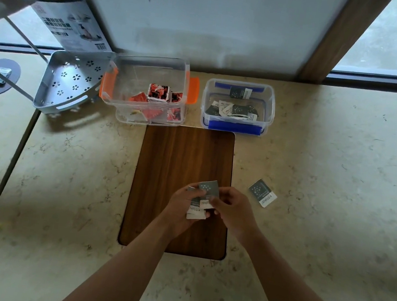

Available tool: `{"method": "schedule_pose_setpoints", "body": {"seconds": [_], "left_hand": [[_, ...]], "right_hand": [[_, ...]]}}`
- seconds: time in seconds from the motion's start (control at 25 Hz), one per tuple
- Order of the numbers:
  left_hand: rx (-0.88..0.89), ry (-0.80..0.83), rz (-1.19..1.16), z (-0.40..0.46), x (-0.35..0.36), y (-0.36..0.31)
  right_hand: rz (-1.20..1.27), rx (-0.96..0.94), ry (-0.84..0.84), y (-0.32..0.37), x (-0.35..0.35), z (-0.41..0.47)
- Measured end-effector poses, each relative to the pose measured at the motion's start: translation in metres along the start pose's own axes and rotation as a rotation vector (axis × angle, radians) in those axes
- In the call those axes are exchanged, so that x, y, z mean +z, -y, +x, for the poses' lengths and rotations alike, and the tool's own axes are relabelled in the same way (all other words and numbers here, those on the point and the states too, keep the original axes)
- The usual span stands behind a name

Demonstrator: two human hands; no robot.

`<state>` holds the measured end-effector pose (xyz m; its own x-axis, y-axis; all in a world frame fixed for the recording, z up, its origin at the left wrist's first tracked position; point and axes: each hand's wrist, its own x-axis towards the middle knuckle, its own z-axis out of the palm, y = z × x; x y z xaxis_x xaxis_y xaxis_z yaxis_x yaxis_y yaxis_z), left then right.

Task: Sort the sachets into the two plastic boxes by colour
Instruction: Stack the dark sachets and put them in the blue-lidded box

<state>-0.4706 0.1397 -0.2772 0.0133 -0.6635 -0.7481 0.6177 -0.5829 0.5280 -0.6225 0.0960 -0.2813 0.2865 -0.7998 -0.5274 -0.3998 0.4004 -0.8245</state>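
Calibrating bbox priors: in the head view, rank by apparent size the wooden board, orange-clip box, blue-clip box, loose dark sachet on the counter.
1. wooden board
2. orange-clip box
3. blue-clip box
4. loose dark sachet

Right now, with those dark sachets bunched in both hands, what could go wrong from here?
1. Both hands, left and right, grip several dark sachets at once; one could slip out on the way to a box.
2. The orange box stands close beside the blue box, so a careless drop might mix the colours.
3. One loose sachet lies off the board to the right and might be forgotten.
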Motion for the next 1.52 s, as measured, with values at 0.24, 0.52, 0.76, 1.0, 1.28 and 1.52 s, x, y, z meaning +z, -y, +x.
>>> {"method": "schedule_pose_setpoints", "body": {"seconds": [0.24, 0.52, 0.76, 1.0, 1.28, 1.52], "left_hand": [[-0.004, -0.108, 0.078, 0.016, 0.012, 0.006], [-0.058, -0.075, -0.017, 0.020, 0.025, 0.004], [-0.094, -0.142, -0.033, 0.026, 0.026, 0.004], [0.050, -0.009, 0.149, 0.024, 0.023, -0.001], [0.134, -0.070, 0.193, 0.034, 0.040, -0.027], [0.352, -0.061, 0.226, 0.047, 0.083, -0.082]], "right_hand": [[-0.345, -0.124, -0.067, -0.005, -0.005, 0.002], [-0.884, 0.042, -0.520, -0.030, -0.071, 0.023], [-0.261, 0.112, -0.356, -0.023, -0.061, 0.017], [-0.157, -0.014, -0.082, 0.015, -0.011, 0.011], [-0.134, -0.022, -0.229, 0.033, -0.004, 0.023], [0.480, 0.140, 0.020, 0.069, -0.024, 0.043]]}}
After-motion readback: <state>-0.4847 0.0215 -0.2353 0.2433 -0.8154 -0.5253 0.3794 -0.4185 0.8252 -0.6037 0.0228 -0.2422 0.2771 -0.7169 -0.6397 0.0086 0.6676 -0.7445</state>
